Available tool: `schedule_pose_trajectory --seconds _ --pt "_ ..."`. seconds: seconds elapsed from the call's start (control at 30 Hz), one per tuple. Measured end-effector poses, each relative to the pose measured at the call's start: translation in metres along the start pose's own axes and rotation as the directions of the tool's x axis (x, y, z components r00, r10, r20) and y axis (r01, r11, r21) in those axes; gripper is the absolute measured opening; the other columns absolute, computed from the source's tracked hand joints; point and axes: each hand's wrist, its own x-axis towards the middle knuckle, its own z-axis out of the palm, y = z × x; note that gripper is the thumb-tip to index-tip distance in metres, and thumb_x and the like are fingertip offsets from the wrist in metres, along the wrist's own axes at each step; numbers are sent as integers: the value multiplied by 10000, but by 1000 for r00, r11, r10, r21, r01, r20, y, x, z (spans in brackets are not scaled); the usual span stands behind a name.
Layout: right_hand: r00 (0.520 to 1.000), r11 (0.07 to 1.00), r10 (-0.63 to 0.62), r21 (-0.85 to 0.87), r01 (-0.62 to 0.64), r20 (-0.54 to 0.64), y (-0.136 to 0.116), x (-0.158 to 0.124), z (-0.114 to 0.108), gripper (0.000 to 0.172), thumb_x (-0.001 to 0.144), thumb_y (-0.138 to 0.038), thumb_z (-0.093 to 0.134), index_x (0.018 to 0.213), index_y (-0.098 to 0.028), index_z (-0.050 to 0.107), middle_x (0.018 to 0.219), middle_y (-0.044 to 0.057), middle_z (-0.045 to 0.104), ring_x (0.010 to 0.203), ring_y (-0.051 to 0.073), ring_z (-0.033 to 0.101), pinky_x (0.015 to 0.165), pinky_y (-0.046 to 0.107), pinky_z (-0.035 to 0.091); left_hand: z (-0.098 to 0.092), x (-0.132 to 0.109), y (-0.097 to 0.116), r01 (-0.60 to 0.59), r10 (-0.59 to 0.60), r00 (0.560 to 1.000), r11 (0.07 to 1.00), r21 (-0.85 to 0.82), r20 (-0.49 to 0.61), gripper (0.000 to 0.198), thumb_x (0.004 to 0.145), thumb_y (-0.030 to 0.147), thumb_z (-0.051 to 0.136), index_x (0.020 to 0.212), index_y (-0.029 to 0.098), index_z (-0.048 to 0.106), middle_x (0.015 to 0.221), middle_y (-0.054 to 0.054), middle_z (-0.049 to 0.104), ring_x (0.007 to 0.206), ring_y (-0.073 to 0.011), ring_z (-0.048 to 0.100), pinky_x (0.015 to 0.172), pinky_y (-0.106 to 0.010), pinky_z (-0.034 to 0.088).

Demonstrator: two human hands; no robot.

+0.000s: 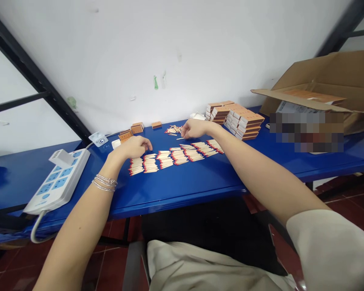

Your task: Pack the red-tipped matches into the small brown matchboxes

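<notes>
My left hand [136,147] hovers by the left end of a row of matches, fingers loosely bent and apart, with nothing visible in them. My right hand [194,128] is pinched over the far side of the row. A single match [180,138] sticks out to the left from under its fingertips. Beside those fingertips lies a loose heap of matches [173,129]. Between my forearms, the sorted bundles of red-tipped matches [178,156] lie side by side on the blue table [182,184], most heads toward the left.
Stacked matchboxes [244,121] stand at the back right, beside an open cardboard box [318,76]. A few more matchboxes [137,128] are near the wall at the back left. A white power strip [59,182] with a plug lies left of my left arm.
</notes>
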Motion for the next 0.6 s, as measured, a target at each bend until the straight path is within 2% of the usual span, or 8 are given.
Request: schedule_pose_trajectory --seconds 0.1,0.23,0.4,0.5,0.6 --pt "1000 1000 5 -29 -6 -30 0 -2 -2 347 705 -117 657 1033 -132 767 935 84 757 841 196 678 745 252 499 0 0 -1 6 -6 1000 1000 -1 3 424 723 181 388 942 190 751 924 -45 746 841 -204 675 766 -272 505" --pt "998 991 12 -131 -20 -55 -4 -8 -7 307 737 -150 637 1004 -168 786 924 71 764 867 206 684 758 254 501 0 0 0 10 -10 1000 1000 4 8 422 725 176 386 940 189 749 922 -47 746 843 -205 675 757 -270 502" --pt "994 945 45 -320 -73 -95 -18 -19 -12 310 741 -97 616 1002 -150 774 1022 125 754 935 248 687 773 300 518 -1 0 1 13 -13 1000 1000 3 9 415 717 174 391 931 190 746 922 -44 746 852 -200 672 761 -266 498" --pt "996 899 69 -429 -89 -62 -32 -24 -9 302 735 -71 626 1004 -106 759 1023 178 743 952 282 687 757 327 528 -1 -1 2 18 -18 1000 1000 8 9 415 718 182 392 939 191 744 919 -44 744 843 -197 670 755 -265 497" --pt "999 892 32 -451 -36 -17 -42 -24 -3 292 735 -40 612 983 -103 752 1003 181 743 937 282 692 735 324 529 -1 -1 3 20 -20 1000 1000 15 11 418 714 188 391 939 191 743 915 -46 743 837 -198 669 749 -267 497"
